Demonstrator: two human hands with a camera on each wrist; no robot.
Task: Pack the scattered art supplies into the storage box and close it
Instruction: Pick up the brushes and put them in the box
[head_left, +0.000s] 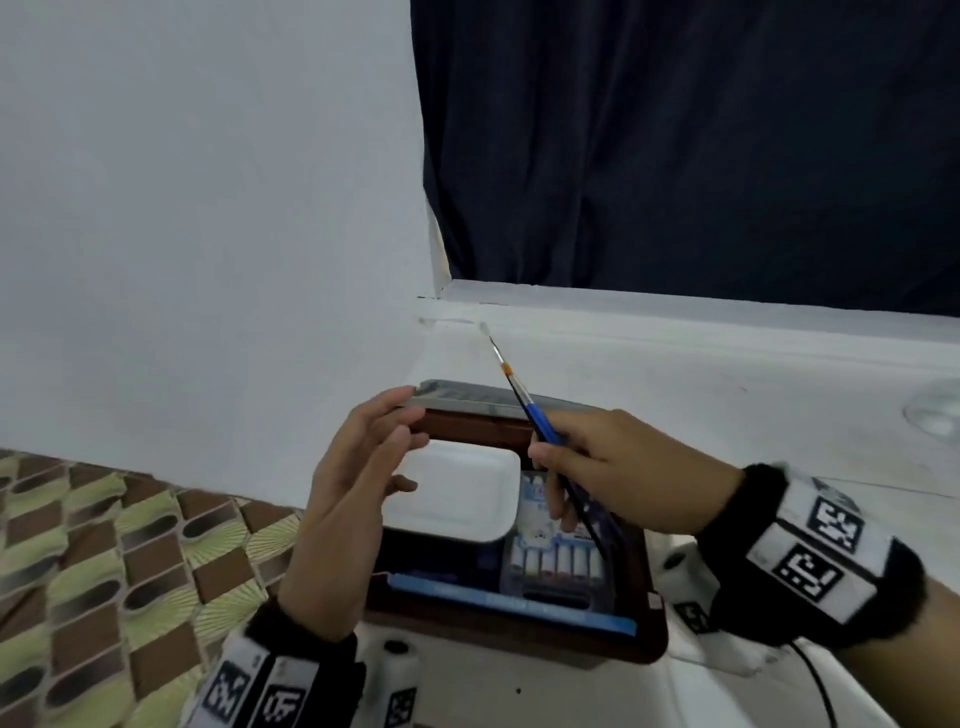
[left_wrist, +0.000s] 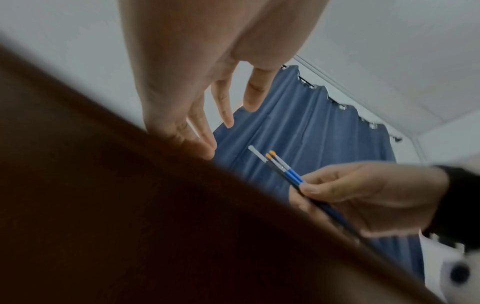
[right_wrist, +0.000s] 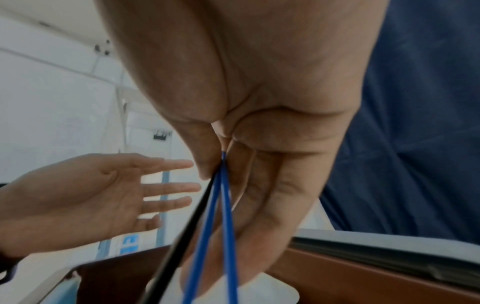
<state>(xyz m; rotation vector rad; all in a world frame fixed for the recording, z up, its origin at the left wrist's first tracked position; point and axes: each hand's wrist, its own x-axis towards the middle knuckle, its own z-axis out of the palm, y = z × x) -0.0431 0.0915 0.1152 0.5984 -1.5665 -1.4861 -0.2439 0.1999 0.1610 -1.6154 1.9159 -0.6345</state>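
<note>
A brown storage box (head_left: 655, 613) sits open on the white surface, its grey lid (head_left: 467, 397) standing at the far side. Inside lie a white palette (head_left: 457, 491), a paint tube set (head_left: 558, 558) and a blue flat pack (head_left: 509, 603). My right hand (head_left: 613, 467) pinches three paint brushes (head_left: 524, 400), two blue and one black, bristles up, above the box's right half. The brushes (left_wrist: 283, 170) show in the left wrist view, their handles (right_wrist: 218, 216) in the right wrist view. My left hand (head_left: 353, 478) hovers over the box's left side, fingers straight and empty.
A white wall and a dark blue curtain (head_left: 701, 145) stand behind the box, above a white ledge (head_left: 675, 322). A patterned green and brown cloth (head_left: 104, 561) lies to the left. A clear round dish (head_left: 937, 410) sits at the far right.
</note>
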